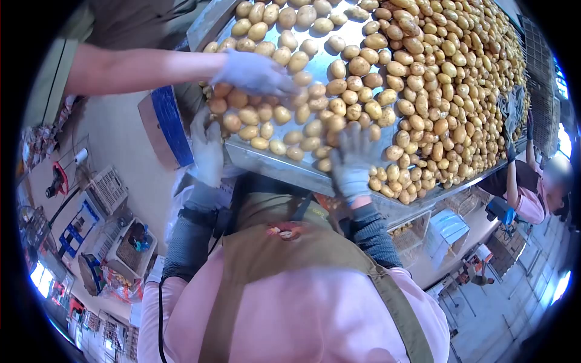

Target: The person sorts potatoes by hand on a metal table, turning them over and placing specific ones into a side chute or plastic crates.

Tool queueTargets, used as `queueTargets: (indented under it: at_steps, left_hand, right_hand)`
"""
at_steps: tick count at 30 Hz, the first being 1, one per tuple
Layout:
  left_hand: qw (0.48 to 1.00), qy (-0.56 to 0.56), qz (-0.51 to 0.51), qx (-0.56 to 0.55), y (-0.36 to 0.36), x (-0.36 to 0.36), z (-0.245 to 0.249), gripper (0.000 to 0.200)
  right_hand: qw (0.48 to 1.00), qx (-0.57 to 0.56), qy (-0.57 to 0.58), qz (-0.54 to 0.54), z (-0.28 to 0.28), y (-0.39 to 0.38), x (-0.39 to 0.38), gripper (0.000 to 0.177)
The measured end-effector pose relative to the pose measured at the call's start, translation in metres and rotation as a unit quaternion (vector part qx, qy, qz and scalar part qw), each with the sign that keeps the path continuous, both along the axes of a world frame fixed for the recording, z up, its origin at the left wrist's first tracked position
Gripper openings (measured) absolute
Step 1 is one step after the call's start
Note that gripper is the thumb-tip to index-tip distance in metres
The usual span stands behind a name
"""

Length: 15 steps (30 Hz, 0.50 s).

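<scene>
**Steel bench heaped with potatoes, two gloved hands at its near edge**

Steel bench (260, 160) fills the upper half of the view, tilted and covered almost edge to edge with small yellow-brown potatoes (423, 78).

At 9 o'clock, well below the bench, white crates (109, 187) and clutter stand on the floor. From 10 o'clock a co-worker's bare forearm reaches in. The co-worker's gloved hand (254, 72) lies palm down on potatoes near the left end.

Just under it, at about 9 o'clock from centre, the person's left hand (207, 148), in a pale glove, rests against the bench's left corner. Its fingers point upward. I cannot tell whether they grip the rim or only lean on it.

At centre, the right hand (353, 162), in a grey glove, lies on the potatoes by the near edge, fingers spread wide and holding nothing. Potatoes touch it on every side.

At 3 o'clock another person (529, 193) in pink stands at the far right end.

By my judgement the work is early or midway. A few bare steel patches show at 12 o'clock, yet the right half lies thickly piled and untouched.
</scene>
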<state>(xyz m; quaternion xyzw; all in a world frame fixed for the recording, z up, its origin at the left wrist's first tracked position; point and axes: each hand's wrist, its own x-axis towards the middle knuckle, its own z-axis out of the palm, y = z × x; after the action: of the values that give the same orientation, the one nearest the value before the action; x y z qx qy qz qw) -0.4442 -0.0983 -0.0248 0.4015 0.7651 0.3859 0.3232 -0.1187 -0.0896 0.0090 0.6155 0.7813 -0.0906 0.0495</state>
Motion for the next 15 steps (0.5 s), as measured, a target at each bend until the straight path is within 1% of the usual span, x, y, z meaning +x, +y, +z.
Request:
queueTargets:
  at_steps: [1,2,3,4,5,6,7,8,9,10,11,12,13,14,15]
  left_hand:
    - [0.991,0.1,-0.082,-0.042,0.003,-0.008,-0.016,0.038]
    - [0.963,0.197,-0.163,-0.082,0.002,-0.019,-0.039,0.04]
    - [0.918,0.29,-0.242,-0.121,0.016,-0.016,-0.026,0.042]
    - [0.989,-0.046,-0.008,-0.143,0.033,0.002,-0.017,0.056]
    - [0.989,0.02,-0.027,-0.141,0.032,0.0,-0.041,0.067]
    - [0.992,0.051,-0.021,-0.112,0.035,0.001,-0.058,0.064]
    - [0.993,0.081,-0.017,-0.082,0.04,0.002,-0.069,0.061]
    - [0.999,0.022,0.003,-0.046,0.042,-0.005,-0.073,0.057]
    - [0.999,-0.039,0.024,-0.011,0.049,-0.007,-0.053,0.053]
    - [0.978,-0.184,0.084,-0.049,0.05,-0.004,-0.031,0.044]
    - [0.988,-0.147,0.031,-0.043,0.045,-0.013,-0.047,0.043]
    - [0.993,-0.108,-0.022,-0.04,0.032,-0.028,-0.075,0.042]
    - [0.994,-0.069,-0.075,-0.04,0.021,-0.038,-0.089,0.041]
    - [0.995,-0.068,-0.073,-0.02,0.02,-0.032,-0.078,0.043]
    - [0.989,0.087,-0.116,0.005,0.02,-0.03,-0.071,0.044]
  right_hand:
    - [0.996,0.047,0.033,-0.062,-0.015,0.003,0.017,0.058]
    - [0.994,0.082,0.025,-0.069,-0.018,0.014,0.023,0.06]
    - [0.99,0.116,0.017,-0.075,-0.02,0.025,0.025,0.061]
    - [0.984,0.132,0.069,-0.096,-0.024,0.036,0.021,0.061]
    - [0.975,0.146,0.123,-0.117,-0.025,0.045,0.014,0.061]
    - [0.968,0.115,0.189,-0.122,-0.008,0.058,-0.002,0.059]
    - [0.95,0.142,0.253,-0.116,-0.019,0.061,-0.013,0.059]
    - [0.95,0.16,0.256,-0.084,-0.019,0.056,-0.025,0.057]
    - [0.948,0.176,0.258,-0.051,-0.018,0.053,-0.033,0.056]
    - [0.945,0.167,0.282,-0.016,-0.024,0.05,-0.034,0.051]
    - [0.953,0.144,0.267,0.018,-0.017,0.049,-0.04,0.039]
    - [0.946,0.123,0.299,-0.003,-0.012,0.047,-0.053,0.032]
    - [0.938,0.099,0.332,-0.026,-0.009,0.042,-0.064,0.025]
    - [0.94,0.083,0.331,-0.004,-0.013,0.041,-0.069,0.022]
    - [0.941,0.069,0.33,0.018,-0.019,0.045,-0.074,0.019]
